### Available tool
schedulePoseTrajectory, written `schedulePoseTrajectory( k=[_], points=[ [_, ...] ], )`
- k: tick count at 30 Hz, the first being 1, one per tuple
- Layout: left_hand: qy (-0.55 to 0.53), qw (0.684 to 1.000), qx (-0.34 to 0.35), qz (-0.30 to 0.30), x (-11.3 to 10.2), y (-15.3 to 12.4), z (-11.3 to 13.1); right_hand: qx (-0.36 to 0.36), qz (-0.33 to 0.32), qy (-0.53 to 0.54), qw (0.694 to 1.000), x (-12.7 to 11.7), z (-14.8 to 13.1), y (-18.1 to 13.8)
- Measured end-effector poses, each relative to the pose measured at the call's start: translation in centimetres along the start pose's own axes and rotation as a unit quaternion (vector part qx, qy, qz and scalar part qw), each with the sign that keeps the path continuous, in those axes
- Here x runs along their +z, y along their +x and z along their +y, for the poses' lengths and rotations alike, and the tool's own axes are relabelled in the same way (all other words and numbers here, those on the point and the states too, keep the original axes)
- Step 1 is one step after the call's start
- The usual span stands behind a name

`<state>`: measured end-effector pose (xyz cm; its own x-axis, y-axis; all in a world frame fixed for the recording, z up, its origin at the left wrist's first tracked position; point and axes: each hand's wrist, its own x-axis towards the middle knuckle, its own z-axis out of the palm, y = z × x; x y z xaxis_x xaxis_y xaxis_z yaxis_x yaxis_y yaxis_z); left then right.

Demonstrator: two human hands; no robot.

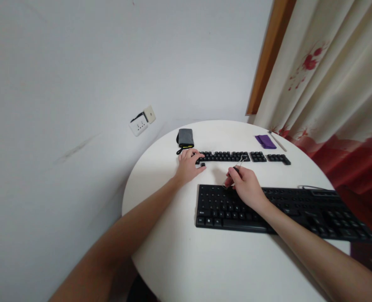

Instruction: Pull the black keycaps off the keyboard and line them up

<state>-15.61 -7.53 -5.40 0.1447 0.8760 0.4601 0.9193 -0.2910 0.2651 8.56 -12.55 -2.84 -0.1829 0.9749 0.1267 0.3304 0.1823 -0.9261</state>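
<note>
My right hand (246, 184) grips a keycap puller (236, 169) with a dark handle and wire loops at both ends. Its lower loop is over the top left rows of a black keyboard (236, 225). Bare key positions show in the upper rows, while keys with white letters sit lower left. My left hand (187, 164) rests on the table with fingers apart, at the left end of a line of loose black keycaps (222, 156). One separate keycap (203, 165) lies between its thumb and index finger; whether they touch it I cannot tell.
On the round white table (173, 251) lie a grey pouch (185, 137), a folded purple cloth (265, 141) and a thin light stick (277, 141). Smaller keycap groups (258, 157) continue the line rightward. Wall sockets (138, 125) are at left, a curtain (324, 84) at right.
</note>
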Motion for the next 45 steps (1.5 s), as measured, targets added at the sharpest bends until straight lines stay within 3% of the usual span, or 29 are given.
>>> schedulePoseTrajectory(
  k=[38, 45],
  points=[
    [-0.005, 0.999, -0.046, 0.015, 0.8, 0.2, -0.8, -0.009, -0.027, -0.005, 1.000, 0.2, 0.2, -0.1],
    [-0.018, 0.999, -0.048, 0.011, -0.7, 0.5, -2.0, -0.006, -0.024, 0.006, 1.000, 0.0, 0.2, 0.1]
  ],
)
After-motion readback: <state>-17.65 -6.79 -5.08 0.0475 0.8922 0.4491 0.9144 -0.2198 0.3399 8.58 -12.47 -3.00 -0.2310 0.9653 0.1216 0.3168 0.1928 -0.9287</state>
